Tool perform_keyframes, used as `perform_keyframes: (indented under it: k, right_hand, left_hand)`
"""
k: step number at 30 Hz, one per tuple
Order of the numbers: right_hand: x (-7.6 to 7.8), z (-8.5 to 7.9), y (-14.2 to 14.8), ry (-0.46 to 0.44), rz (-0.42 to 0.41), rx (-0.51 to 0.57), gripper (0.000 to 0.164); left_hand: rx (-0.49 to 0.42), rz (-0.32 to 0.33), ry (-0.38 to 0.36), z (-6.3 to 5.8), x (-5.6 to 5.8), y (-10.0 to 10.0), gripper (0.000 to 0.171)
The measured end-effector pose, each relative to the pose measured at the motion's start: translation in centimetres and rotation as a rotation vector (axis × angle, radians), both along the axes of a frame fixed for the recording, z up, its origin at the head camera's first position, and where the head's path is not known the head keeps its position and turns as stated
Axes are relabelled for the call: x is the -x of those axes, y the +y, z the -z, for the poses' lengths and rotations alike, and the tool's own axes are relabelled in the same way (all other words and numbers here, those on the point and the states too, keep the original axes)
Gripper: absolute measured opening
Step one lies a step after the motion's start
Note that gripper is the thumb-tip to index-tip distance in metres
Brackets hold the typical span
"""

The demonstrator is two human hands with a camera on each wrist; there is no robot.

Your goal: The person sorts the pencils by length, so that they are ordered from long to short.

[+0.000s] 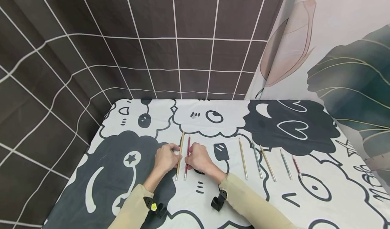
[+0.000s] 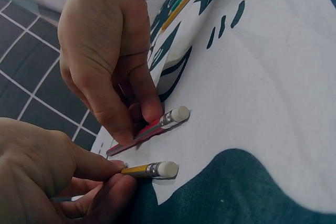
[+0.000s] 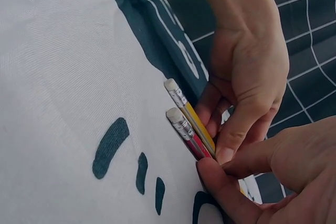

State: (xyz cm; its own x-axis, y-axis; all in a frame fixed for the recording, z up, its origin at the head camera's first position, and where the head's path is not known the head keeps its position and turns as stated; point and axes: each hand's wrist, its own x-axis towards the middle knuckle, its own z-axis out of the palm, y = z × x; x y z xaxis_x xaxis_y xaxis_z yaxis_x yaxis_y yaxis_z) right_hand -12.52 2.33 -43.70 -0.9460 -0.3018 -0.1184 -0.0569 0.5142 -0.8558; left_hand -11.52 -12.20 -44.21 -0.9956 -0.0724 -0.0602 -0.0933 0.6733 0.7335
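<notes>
Two pencils lie side by side, nearly parallel, on the cloth in the middle of the head view. My left hand [image 1: 166, 159] pinches the yellow pencil [image 1: 181, 141] between thumb and fingers. Just to its right, the red pencil [image 1: 185, 173] is pinched by my right hand [image 1: 199, 158]. Both white eraser ends point toward me. In the left wrist view the yellow pencil's eraser [image 2: 167, 169] and the red pencil's eraser [image 2: 180, 113] are a small gap apart. The right wrist view shows the thumbs close together, with the fingers hiding the pencils' middles.
To the right lie several more pencils, spaced apart and slanted: a yellow one [image 1: 242, 158], a green one [image 1: 257, 159], another yellow one [image 1: 268, 163], another green one [image 1: 285, 164] and a red one [image 1: 296, 166]. A dark gridded curtain [image 1: 195, 54] hangs behind the cartoon-print tablecloth [image 1: 195, 212].
</notes>
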Motion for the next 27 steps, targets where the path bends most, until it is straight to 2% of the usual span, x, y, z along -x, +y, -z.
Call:
perform_keyframes:
  k: [13,27]
  right_hand:
    - [0.09,-0.05,-0.21,0.015,-0.017,-0.042,0.016]
    - [0.07,-0.06,-0.11,0.016,-0.02,-0.028,0.02]
  left_hand:
    - [-0.021,0.001,-0.009,0.13,-0.07,-0.02,0.022]
    - [-0.019,-0.007,-0.036,-0.09,-0.16,0.05,0.023]
